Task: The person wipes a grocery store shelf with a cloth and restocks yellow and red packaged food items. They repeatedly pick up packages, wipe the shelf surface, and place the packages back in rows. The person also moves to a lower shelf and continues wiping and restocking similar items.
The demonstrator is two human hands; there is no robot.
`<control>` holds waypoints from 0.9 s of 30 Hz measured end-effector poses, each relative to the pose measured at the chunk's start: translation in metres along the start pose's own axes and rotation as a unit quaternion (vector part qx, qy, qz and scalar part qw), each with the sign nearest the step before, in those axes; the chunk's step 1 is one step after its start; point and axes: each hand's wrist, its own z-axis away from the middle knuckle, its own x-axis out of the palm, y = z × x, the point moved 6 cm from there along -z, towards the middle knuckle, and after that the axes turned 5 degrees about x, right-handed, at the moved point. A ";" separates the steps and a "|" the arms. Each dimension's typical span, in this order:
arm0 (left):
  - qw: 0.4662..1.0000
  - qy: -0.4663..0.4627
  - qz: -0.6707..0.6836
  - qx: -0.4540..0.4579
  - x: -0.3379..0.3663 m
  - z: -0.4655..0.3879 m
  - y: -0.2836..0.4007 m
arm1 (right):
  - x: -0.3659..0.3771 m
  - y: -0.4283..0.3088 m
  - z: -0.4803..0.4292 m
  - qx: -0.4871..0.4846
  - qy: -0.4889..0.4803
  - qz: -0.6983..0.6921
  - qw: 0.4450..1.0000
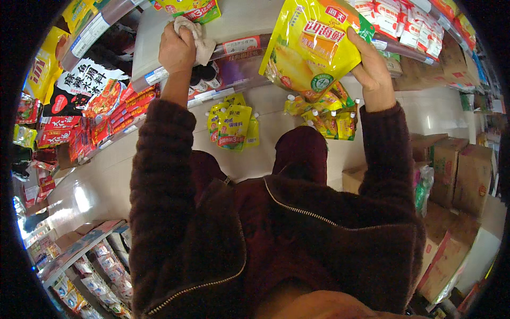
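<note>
My left hand (178, 48) grips a crumpled whitish cloth (204, 43) over a pale store shelf (153, 30), near its front edge. In my right hand (370, 65) is a large yellow seasoning pouch (308, 48), held up by its right side with the printed front facing me. The thumb lies over the front; the other fingers are largely hidden behind the pouch. Another yellow pouch (203, 10) sits on the shelf just beyond the cloth, cut off by the picture's top edge.
On the floor before my knees lie yellow spouted pouches (235, 123) and a second pile of them (334, 119). Dark bottles (207, 75) stand on the lower shelf. Red and black seasoning packets (95, 91) fill the left shelf, white packets (386, 18) the right. Cardboard boxes (454, 171) are stacked at right.
</note>
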 end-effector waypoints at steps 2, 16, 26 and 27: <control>1.000 0.003 -0.002 0.000 0.000 0.000 -0.001 | 0.001 0.009 0.004 -0.003 -0.015 0.005 1.000; 0.999 0.002 0.027 0.018 -0.005 0.002 0.000 | -0.049 0.165 0.011 -0.088 -0.095 0.668 0.733; 1.000 0.010 -0.004 0.003 -0.003 0.001 0.000 | -0.119 0.353 -0.069 0.217 -0.058 0.255 0.941; 1.000 0.020 0.000 0.005 -0.004 0.000 0.001 | -0.109 0.345 -0.072 0.053 -0.113 0.345 0.930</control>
